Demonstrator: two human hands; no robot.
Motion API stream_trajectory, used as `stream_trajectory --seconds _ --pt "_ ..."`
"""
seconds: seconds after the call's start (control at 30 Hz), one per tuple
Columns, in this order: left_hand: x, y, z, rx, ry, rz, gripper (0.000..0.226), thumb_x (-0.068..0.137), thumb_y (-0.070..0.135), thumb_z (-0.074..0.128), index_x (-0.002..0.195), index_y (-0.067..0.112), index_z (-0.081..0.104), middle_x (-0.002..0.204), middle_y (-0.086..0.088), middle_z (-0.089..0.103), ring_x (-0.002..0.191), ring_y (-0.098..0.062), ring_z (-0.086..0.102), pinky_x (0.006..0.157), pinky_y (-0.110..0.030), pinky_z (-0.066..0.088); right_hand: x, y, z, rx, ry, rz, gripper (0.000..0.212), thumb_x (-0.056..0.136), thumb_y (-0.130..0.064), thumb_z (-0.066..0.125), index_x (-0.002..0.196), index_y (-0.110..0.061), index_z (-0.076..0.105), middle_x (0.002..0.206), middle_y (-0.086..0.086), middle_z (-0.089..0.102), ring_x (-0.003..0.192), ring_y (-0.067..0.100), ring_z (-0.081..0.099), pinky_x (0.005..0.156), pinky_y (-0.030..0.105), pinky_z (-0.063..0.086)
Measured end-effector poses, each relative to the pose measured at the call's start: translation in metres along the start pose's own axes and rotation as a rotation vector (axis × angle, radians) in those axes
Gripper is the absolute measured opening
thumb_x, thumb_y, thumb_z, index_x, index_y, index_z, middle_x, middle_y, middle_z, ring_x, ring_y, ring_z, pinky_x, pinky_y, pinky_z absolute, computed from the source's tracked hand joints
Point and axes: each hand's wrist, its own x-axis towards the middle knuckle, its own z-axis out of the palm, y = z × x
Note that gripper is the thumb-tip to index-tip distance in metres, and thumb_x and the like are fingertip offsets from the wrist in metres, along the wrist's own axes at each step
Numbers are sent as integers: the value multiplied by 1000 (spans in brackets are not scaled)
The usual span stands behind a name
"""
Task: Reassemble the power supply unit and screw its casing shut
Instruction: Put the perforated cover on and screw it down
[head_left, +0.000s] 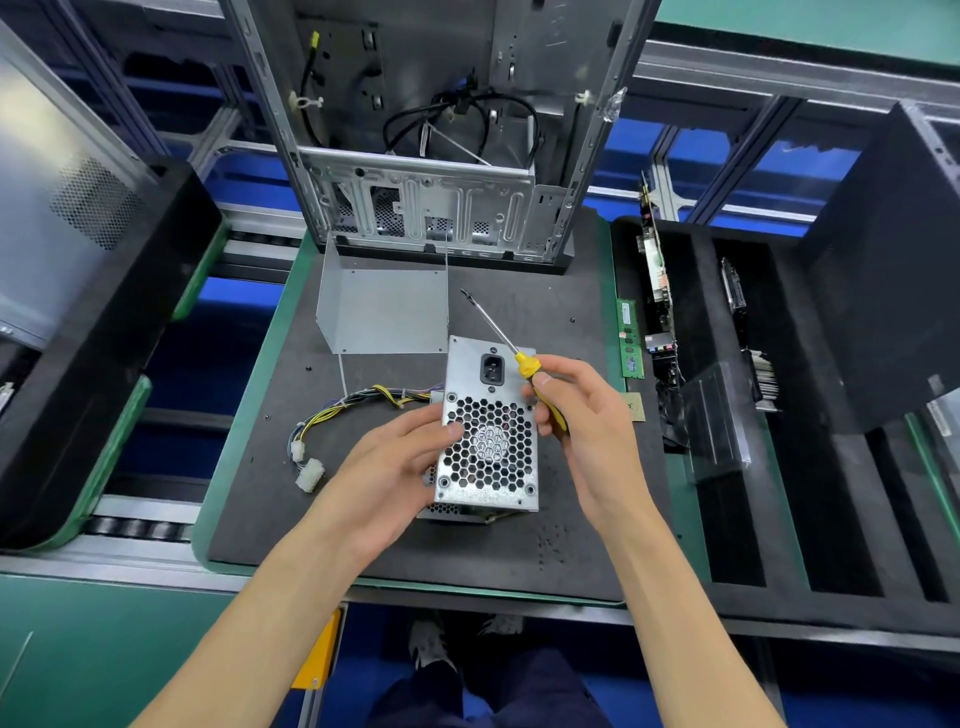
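Note:
The silver power supply unit (488, 447) stands on end on the black mat (519, 545), its honeycomb fan grille and power socket facing up at me. My left hand (395, 467) grips its left side, thumb on the grille. My right hand (587, 431) holds a yellow-handled screwdriver (524, 364) beside the unit's right edge; the shaft points up and away to the left, its tip in the air. The unit's bundle of yellow and black cables (358, 405) trails left to white connectors. A bent grey metal cover (384, 306) lies behind the unit.
An open, empty computer case (431, 156) stands at the back of the mat. To the right sits a black foam tray (779, 467) with slots holding circuit cards, and a green memory stick (629, 338) lies along its edge. Black trays flank the left.

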Motion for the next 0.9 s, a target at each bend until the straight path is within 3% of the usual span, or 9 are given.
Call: stream_trajectory --seconds 0.2,0.4,0.9 --pt "-1 1 0 19 65 8 50 79 8 69 129 4 65 124 -16 71 120 -31 66 96 -50 57 -1 -2 1 -11 -14 -4 17 99 -6 62 114 -6 71 80 2 71 66 12 53 63 22 47" --pt "-1 7 -1 33 82 -30 48 84 5 66 132 5 63 125 -15 71 120 -31 66 97 -53 56 0 -2 3 -2 -28 -2 18 99 -6 63 115 -5 70 81 3 71 66 13 54 63 22 48" --pt "-1 2 3 2 92 -11 52 76 8 72 127 8 65 122 -13 73 116 -26 69 86 -41 62 1 3 0 -14 -9 -14 16 99 -9 64 112 -12 73 83 3 73 66 10 55 62 20 47"
